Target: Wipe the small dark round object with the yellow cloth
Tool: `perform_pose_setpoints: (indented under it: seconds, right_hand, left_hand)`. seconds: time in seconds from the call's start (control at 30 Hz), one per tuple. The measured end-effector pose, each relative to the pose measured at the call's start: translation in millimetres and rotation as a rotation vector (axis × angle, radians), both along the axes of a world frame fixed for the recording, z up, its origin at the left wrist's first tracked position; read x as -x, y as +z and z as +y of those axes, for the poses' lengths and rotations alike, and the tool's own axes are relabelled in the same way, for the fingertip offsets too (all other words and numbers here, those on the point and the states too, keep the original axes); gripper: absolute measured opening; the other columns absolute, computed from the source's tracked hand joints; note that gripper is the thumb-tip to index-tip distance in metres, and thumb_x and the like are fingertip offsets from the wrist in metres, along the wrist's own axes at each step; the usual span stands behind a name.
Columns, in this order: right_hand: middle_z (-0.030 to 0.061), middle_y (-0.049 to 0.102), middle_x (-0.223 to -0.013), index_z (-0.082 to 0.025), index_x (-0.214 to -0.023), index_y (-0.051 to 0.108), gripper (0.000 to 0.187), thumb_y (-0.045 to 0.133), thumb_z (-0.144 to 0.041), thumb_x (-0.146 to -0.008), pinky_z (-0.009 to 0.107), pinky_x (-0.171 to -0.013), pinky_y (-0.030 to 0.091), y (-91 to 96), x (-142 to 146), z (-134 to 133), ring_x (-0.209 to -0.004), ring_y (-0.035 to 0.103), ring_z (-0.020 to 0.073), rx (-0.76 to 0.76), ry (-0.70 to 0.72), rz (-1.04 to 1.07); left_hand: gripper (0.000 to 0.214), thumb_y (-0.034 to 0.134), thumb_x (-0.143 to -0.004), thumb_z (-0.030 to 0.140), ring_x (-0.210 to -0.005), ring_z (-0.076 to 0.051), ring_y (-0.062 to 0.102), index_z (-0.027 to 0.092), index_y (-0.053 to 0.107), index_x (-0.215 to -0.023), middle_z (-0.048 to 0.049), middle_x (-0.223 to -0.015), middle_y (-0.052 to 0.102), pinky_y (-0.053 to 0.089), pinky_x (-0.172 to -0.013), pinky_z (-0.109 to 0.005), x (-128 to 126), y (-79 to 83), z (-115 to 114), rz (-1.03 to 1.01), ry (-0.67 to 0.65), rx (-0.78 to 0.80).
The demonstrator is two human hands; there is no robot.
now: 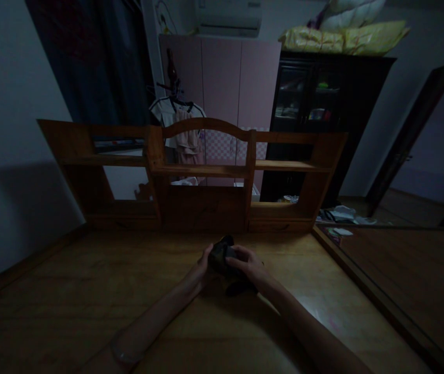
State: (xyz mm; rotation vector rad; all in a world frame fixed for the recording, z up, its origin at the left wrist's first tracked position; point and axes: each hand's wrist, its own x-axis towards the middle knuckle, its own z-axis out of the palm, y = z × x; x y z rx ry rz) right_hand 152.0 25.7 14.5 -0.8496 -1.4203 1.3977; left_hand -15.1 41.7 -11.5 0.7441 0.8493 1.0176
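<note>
A small dark object (219, 255) with rounded black parts is between my two hands, just above or on the wooden desk top (136, 291). The dim light hides what kind of thing it is. My left hand (205, 265) holds its left side, with the thumb along the near edge and the other fingers mostly hidden. From the right, my right hand (250, 264) grips its upper side with bent fingers and thumb. One rounded black end points towards me below the right hand.
A wooden shelf unit (202, 170) with open compartments stands along the desk's far edge. Behind it are a pink wardrobe (222, 78), hanging clothes (186, 124) and a black cabinet (335, 104). A raised wooden edge (362, 280) borders the desk at right; a wall (23, 182) is at left.
</note>
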Motion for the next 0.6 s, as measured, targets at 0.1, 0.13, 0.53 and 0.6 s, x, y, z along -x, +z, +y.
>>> perform_pose_setpoints:
  seconds: [0.1, 0.13, 0.53, 0.6]
  right_hand:
    - [0.0027, 0.067, -0.097, -0.02, -0.102, 0.064, 0.042, 0.076, -0.038, -0.066, 0.031, -0.082, 0.046, -2.6, 1.4, 0.2, -0.091, 0.061, 0.0206, -0.068, -0.025, -0.091]
    - [0.0023, 0.067, -0.097, -0.02, -0.101, 0.064, 0.041, 0.076, -0.038, -0.067, 0.031, -0.083, 0.046, -3.8, 1.6, 0.3, -0.091, 0.061, 0.0204, -0.108, -0.034, -0.132]
    - [0.0007, 0.067, -0.089, -0.019, -0.097, 0.068, 0.027, 0.063, -0.04, -0.08, 0.027, -0.074, 0.045, -7.6, -1.1, 3.6, -0.084, 0.061, 0.019, -0.252, 0.015, -0.237]
    - [0.0006, 0.067, -0.087, -0.019, -0.095, 0.068, 0.027, 0.062, -0.04, -0.081, 0.026, -0.073, 0.044, -9.3, -1.2, 5.4, -0.082, 0.06, 0.0183, -0.252, 0.005, -0.222]
  left_hand:
    - [0.051, 0.035, -0.091, 0.052, -0.075, -0.021, 0.067, 0.011, 0.061, -0.107, -0.0115, -0.092, 0.07, 0.053, -0.062, -0.028, 2.6, 3.6, 0.7, -0.077, 0.007, 0.027]
    - [0.05, 0.035, -0.091, 0.051, -0.074, -0.02, 0.067, 0.012, 0.061, -0.107, -0.011, -0.091, 0.07, 0.053, -0.062, -0.028, 4.4, 3.2, 1.2, -0.099, 0.011, 0.032]
    - [0.064, 0.044, -0.082, 0.066, -0.081, -0.023, 0.067, 0.01, 0.06, -0.109, -0.0152, -0.102, 0.068, 0.057, -0.063, -0.033, 7.8, -0.5, 3.6, -0.101, -0.082, 0.029]
    - [0.053, 0.053, -0.083, 0.056, -0.089, -0.023, 0.066, 0.012, 0.059, -0.112, -0.0141, -0.107, 0.067, 0.057, -0.069, -0.032, 8.1, 2.5, -0.3, -0.07, -0.094, -0.016]
